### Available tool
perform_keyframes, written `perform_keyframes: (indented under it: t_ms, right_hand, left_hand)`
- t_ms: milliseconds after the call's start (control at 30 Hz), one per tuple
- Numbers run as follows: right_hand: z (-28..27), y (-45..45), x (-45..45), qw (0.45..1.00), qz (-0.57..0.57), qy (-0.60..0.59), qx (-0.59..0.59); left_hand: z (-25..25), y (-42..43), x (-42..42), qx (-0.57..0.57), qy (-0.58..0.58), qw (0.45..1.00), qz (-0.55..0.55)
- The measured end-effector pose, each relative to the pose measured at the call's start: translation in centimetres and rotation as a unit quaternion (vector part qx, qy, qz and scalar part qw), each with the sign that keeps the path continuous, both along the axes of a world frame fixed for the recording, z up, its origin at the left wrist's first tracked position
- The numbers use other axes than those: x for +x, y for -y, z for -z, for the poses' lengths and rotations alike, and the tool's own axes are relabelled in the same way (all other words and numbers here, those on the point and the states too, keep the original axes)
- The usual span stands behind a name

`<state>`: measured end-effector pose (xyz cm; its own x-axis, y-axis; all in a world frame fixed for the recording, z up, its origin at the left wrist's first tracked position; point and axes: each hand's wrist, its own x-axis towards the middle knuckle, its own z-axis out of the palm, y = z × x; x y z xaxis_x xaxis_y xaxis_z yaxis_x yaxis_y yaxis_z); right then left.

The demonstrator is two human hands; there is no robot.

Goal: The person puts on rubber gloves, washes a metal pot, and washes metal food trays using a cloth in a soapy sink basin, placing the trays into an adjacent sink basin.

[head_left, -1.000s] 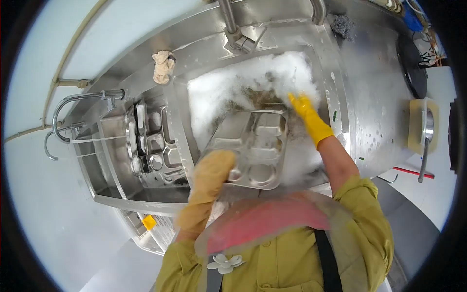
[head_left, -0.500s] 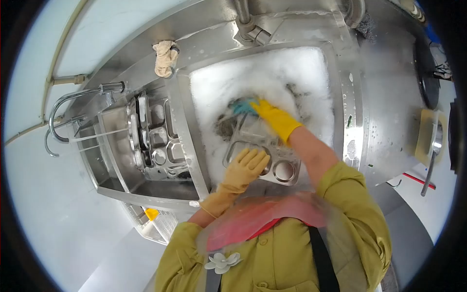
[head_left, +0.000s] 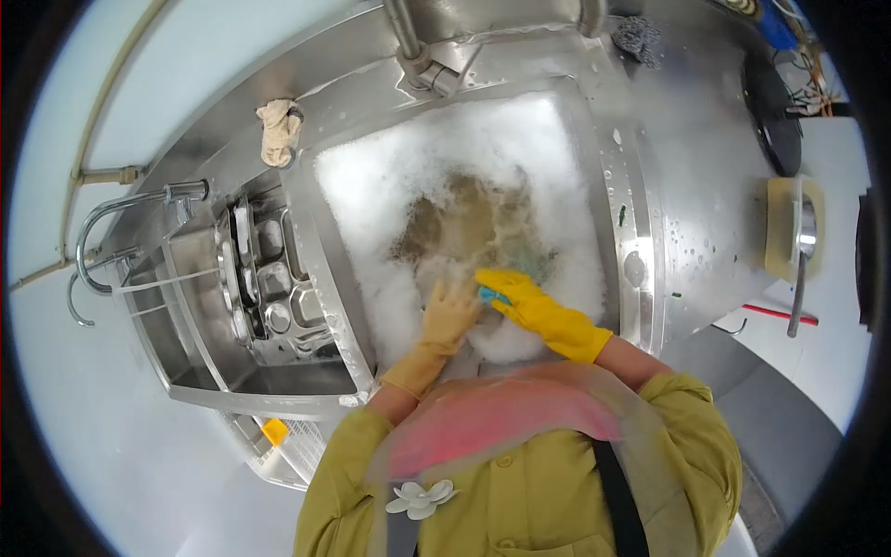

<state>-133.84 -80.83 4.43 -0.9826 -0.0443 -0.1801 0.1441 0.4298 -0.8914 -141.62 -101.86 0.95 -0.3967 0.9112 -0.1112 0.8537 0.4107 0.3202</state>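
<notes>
A sink basin (head_left: 585, 232) holds murky water with white foam (head_left: 390, 172) around its edges. My left hand (head_left: 445, 320), in a pale tan glove, reaches into the near part of the basin, its fingers spread and partly blurred at the water. Close to its right, my right hand (head_left: 524, 306) in a bright yellow glove is closed on a blue-green scrubbing cloth (head_left: 494, 295), of which a small piece shows by the fingers. The metal compartment tray cannot be made out under the murky water and foam.
Left of the basin, a second sink holds several compartment trays (head_left: 274, 278). A tan cloth (head_left: 278, 133) lies on the back ledge near a faucet (head_left: 429, 70). Right are a grey scourer (head_left: 637, 41), a black lid (head_left: 772, 116) and a yellowish container (head_left: 781, 227) with a ladle (head_left: 806, 243).
The metal tray, earlier tilted and visible, has gone out of sight in the water. My right hand has come back toward me with the cloth, beside my left hand, which has lowered.
</notes>
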Motion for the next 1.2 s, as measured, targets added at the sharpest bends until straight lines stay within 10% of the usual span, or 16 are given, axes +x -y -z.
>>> perform_keyframes:
  t_ms: [233, 433, 533, 900, 1067, 1133, 1167, 1200]
  right_hand:
    - [-4.7, -10.1, -1.0, 0.952, 0.286, -0.096, -0.043]
    - [-7.1, -24.7, 5.6, 0.853, 0.490, -0.169, 0.058]
    - [-6.8, -29.3, 8.6, 0.830, 0.513, -0.202, 0.085]
    - [-6.0, -27.5, 9.7, 0.787, 0.581, -0.192, 0.071]
    - [-4.5, -26.7, 8.1, 0.820, 0.528, -0.222, 0.009]
    - [-5.3, -26.0, 7.8, 0.828, 0.513, -0.224, 0.031]
    - [-4.3, -26.6, 8.1, 0.834, 0.503, -0.225, 0.031]
    - [-3.5, -27.0, 8.3, 0.840, 0.492, -0.225, 0.031]
  left_hand:
    - [-13.7, 1.0, -5.1, 0.139, -0.106, 0.984, 0.012]
    - [-23.7, 4.8, -8.5, 0.232, -0.030, 0.947, -0.222]
    - [-24.9, 7.7, -6.9, 0.368, 0.062, 0.729, -0.574]
    - [-16.6, 31.9, -4.6, 0.473, 0.207, 0.179, -0.837]
    - [-10.4, 37.4, -4.0, 0.570, 0.279, 0.291, -0.716]
    - [-14.2, 30.6, -5.1, 0.685, 0.315, 0.099, -0.649]
    - [-15.2, 29.1, -5.2, 0.632, 0.373, 0.116, -0.669]
    - [-15.4, 28.0, -4.5, 0.577, 0.424, 0.246, -0.653]
